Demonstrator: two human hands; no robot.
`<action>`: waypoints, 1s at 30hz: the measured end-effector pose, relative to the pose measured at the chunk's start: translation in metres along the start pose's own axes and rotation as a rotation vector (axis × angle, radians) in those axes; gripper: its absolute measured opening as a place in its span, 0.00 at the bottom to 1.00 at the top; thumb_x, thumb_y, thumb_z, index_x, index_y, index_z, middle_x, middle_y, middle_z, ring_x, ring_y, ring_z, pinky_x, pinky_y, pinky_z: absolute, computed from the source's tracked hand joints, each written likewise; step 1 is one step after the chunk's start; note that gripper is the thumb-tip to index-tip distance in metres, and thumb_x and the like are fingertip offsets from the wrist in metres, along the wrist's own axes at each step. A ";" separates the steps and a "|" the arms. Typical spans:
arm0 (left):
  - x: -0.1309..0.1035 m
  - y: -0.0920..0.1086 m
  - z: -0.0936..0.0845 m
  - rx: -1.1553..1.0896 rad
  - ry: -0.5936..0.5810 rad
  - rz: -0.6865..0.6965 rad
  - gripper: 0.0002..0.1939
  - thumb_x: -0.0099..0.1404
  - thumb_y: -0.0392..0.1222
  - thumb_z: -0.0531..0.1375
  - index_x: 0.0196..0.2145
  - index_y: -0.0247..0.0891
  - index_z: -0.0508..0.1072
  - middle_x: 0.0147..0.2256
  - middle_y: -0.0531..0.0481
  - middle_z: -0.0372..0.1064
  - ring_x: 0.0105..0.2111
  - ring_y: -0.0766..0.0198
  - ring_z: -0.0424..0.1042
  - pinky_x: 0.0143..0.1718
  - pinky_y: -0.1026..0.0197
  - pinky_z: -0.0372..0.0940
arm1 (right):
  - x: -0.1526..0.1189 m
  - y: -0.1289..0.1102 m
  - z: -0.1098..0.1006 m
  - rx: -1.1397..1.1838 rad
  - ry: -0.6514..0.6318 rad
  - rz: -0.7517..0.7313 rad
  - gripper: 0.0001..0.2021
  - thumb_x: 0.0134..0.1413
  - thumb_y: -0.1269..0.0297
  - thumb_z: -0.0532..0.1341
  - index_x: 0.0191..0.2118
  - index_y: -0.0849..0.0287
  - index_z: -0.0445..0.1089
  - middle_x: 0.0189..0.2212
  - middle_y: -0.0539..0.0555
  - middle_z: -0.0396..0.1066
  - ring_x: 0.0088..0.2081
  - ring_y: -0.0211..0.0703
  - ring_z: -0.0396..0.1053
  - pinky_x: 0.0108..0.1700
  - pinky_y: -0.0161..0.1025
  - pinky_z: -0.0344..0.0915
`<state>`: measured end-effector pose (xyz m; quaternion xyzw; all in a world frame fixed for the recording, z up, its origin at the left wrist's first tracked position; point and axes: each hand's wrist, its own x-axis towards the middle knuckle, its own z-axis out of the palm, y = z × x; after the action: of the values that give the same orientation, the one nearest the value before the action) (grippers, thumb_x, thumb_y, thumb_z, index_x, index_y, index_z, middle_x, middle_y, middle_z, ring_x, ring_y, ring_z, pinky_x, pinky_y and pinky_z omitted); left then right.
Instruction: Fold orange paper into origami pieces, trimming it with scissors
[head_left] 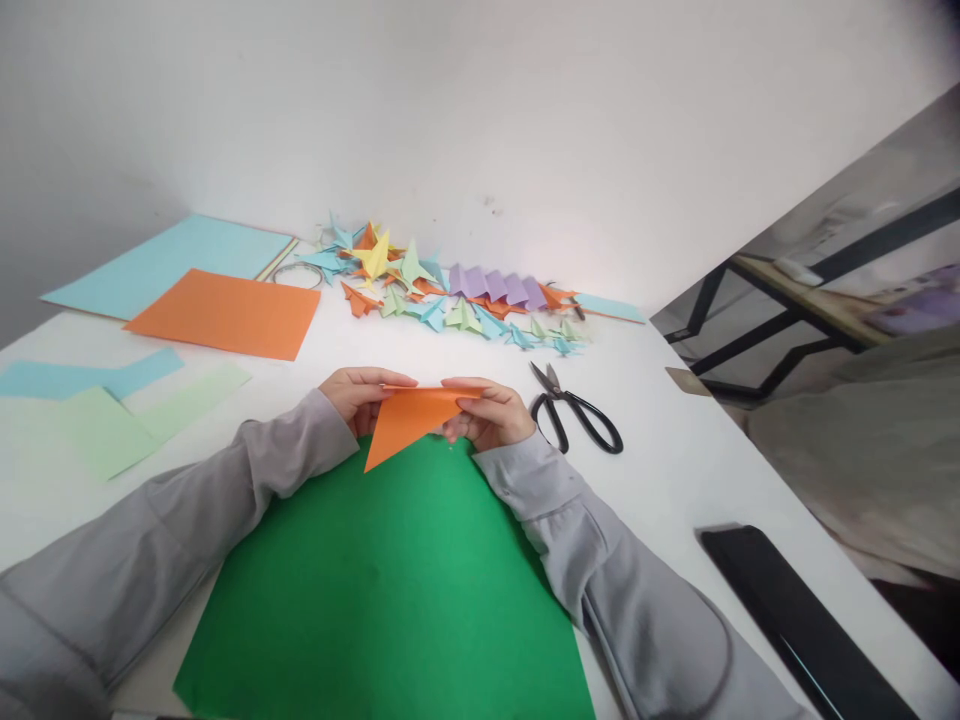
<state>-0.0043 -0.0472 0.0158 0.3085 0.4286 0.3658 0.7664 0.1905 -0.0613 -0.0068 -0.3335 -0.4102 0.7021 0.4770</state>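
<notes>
An orange piece of paper (409,425), folded to a triangle, is held up between both hands, its long straight edge on top and one point hanging down to the left. My left hand (356,393) pinches its upper left corner. On the other side my right hand (495,412) grips the upper right part between thumb and fingers, which hide that corner. Below the hands lies a large green sheet (390,590) on the white table. Scissors (574,405) with black handles rest just right of my right hand, blades apart.
Folded paper cranes (386,260) and a purple pleated strip (499,288) line the wall. At left lie an orange sheet (225,312), a blue sheet (172,262) and green scraps (112,430). A black phone-like object (802,620) sits near the right table edge.
</notes>
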 end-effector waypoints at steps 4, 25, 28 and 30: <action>-0.001 0.002 0.003 -0.034 0.035 0.029 0.10 0.49 0.23 0.57 0.25 0.31 0.76 0.21 0.47 0.74 0.20 0.66 0.71 0.23 0.66 0.66 | 0.001 0.000 0.001 0.027 -0.007 -0.023 0.13 0.39 0.71 0.63 0.37 0.63 0.71 0.19 0.51 0.74 0.20 0.39 0.72 0.22 0.33 0.69; -0.006 -0.001 0.007 0.045 0.090 0.100 0.02 0.48 0.33 0.62 0.20 0.32 0.75 0.17 0.49 0.71 0.19 0.66 0.69 0.22 0.65 0.66 | 0.000 0.001 0.001 -0.035 0.036 -0.048 0.08 0.40 0.70 0.61 0.32 0.62 0.71 0.15 0.51 0.72 0.17 0.38 0.69 0.22 0.33 0.66; -0.003 -0.009 0.006 0.093 0.139 0.209 0.07 0.39 0.32 0.68 0.20 0.34 0.75 0.17 0.53 0.70 0.18 0.69 0.67 0.20 0.67 0.64 | 0.000 -0.001 -0.001 -0.018 0.002 -0.038 0.15 0.42 0.66 0.60 0.39 0.61 0.69 0.17 0.51 0.72 0.20 0.41 0.71 0.24 0.35 0.67; 0.000 -0.012 0.003 0.133 0.163 0.282 0.10 0.37 0.35 0.70 0.20 0.34 0.75 0.15 0.55 0.67 0.16 0.71 0.65 0.18 0.68 0.62 | 0.001 -0.001 -0.002 0.033 -0.038 -0.026 0.18 0.45 0.58 0.58 0.43 0.60 0.67 0.20 0.52 0.74 0.23 0.43 0.73 0.26 0.37 0.68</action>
<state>0.0020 -0.0546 0.0080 0.3849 0.4651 0.4641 0.6481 0.1928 -0.0592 -0.0067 -0.3069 -0.4117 0.7088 0.4836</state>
